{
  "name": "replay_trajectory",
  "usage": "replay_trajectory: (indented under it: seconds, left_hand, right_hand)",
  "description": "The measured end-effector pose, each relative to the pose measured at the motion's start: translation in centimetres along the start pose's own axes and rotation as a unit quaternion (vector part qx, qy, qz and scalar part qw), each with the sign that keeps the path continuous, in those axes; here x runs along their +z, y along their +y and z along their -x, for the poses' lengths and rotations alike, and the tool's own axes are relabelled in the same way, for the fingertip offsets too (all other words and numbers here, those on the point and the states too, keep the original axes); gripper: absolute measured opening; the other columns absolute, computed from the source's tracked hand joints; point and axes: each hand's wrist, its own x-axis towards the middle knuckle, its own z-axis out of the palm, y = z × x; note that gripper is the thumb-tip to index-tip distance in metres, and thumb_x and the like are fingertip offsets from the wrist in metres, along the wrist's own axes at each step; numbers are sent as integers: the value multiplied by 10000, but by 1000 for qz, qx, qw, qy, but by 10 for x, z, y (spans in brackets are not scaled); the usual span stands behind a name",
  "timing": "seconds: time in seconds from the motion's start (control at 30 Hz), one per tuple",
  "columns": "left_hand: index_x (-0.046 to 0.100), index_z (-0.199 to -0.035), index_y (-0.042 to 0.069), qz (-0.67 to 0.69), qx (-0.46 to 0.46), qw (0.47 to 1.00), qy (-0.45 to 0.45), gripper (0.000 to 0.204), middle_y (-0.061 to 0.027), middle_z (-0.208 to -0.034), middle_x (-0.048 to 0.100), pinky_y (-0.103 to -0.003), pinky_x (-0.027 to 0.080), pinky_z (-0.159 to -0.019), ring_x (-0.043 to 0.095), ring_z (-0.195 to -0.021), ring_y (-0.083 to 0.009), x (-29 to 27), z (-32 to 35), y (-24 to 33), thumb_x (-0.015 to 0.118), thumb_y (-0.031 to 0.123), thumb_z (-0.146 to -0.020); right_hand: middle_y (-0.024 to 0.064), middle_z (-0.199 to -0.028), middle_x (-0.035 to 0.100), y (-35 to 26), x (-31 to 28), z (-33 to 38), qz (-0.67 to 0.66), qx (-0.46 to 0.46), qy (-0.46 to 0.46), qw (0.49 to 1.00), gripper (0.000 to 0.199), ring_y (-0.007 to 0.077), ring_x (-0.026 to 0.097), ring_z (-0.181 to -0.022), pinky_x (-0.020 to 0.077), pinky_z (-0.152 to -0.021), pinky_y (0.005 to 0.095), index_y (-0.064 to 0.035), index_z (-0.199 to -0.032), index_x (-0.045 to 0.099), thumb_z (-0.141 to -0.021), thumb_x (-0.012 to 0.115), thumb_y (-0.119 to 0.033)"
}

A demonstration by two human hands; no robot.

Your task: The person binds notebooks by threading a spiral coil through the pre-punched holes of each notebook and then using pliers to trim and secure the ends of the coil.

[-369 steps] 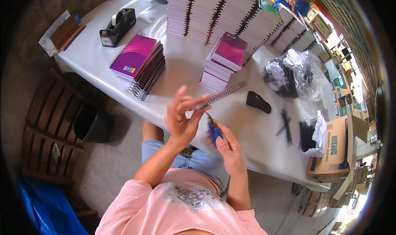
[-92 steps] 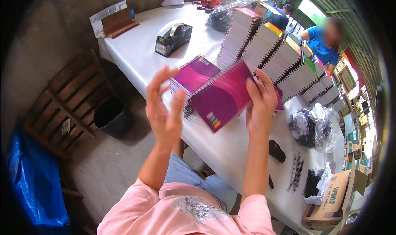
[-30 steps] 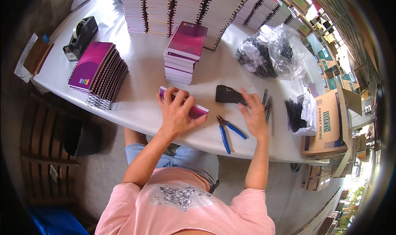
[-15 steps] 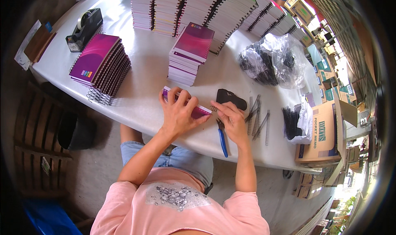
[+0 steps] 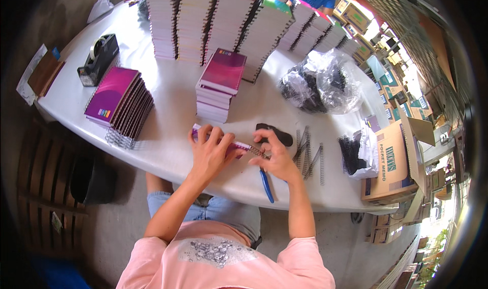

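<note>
The left hand (image 5: 211,151) is gripping a half-hidden purple notebook (image 5: 240,146) — the right hand (image 5: 277,160) is curling round a coil (image 5: 255,151), its hold unclear.

On your right, the brown cardboard box (image 5: 394,162) carries a line of large green lettering, with smaller dark capitals running beside it. To your left, the top purple notebook (image 5: 113,93) shows letters in multicoloured blocks near its cover's lower edge. Ahead of you, the middle stack's top notebook (image 5: 223,69) bears similar lettering near its far edge. Labels on the background cartons (image 5: 389,79) are too small to read.
</note>
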Motion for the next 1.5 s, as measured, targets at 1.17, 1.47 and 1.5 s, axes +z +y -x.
replay_trajectory:
  seconds: [1.17,1.47,1.5]
  left_hand:
    - [522,-725,31,120,39,987,-97,553,-139,-998,501,-482,316,-908,405,-1057,-353,-32,-6,-26,777,493,-558]
    - [516,-701,18,171,-28,984,-41,656,-155,-1297,376,-459,367,-892,392,-1124,-341,-29,-9,-42,826,527,-428]
    - [506,-701,19,190,-29,980,-51,654,-158,-1296,375,-455,369,-891,395,-1115,-340,-30,-13,-41,827,519,-430]
  right_hand:
    - [145,-1103,647,23,20,-17,-159,-207,-58,963,500,203,610,-1029,431,-928,254,-57,-1069,672,-632,499,115]
    - [123,-1043,674,18,33,-25,-127,-212,-38,968,455,172,646,-920,479,-822,245,-49,-1047,680,-637,554,104]
    - [127,-1028,678,18,32,-28,-42,-222,-36,973,456,167,649,-906,484,-799,239,-47,-1036,685,-630,550,113]
